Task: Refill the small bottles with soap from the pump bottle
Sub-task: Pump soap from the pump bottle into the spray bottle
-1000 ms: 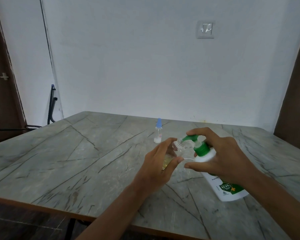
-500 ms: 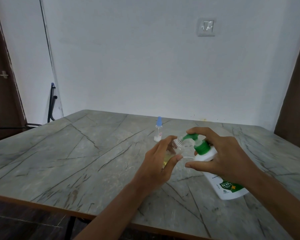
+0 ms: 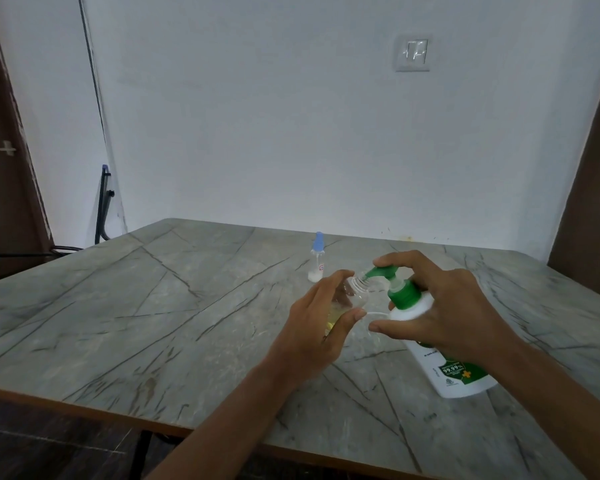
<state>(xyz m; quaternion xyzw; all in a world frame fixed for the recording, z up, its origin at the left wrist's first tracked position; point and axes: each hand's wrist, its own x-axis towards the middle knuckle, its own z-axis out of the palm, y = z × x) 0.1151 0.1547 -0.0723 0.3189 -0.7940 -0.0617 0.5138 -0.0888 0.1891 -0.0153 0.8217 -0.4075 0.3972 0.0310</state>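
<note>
My left hand (image 3: 317, 327) grips a small clear bottle (image 3: 355, 296) with yellowish liquid in its lower part, tilted so its open threaded neck meets the pump's nozzle. My right hand (image 3: 444, 313) wraps the white pump bottle (image 3: 444, 372), which leans left on the table, with the index finger lying on the green pump head (image 3: 383, 273). A second small bottle (image 3: 316, 258) with a blue cap stands upright farther back, a little white liquid at its bottom.
The grey marble-pattern table (image 3: 153, 306) has its front edge close to me. A white wall with a switch plate (image 3: 413, 53) rises behind it. A dark metal frame (image 3: 102, 206) leans at the left by a brown door.
Both hands and the bottles stay in nearly the same pose. The view has only shifted slightly.
</note>
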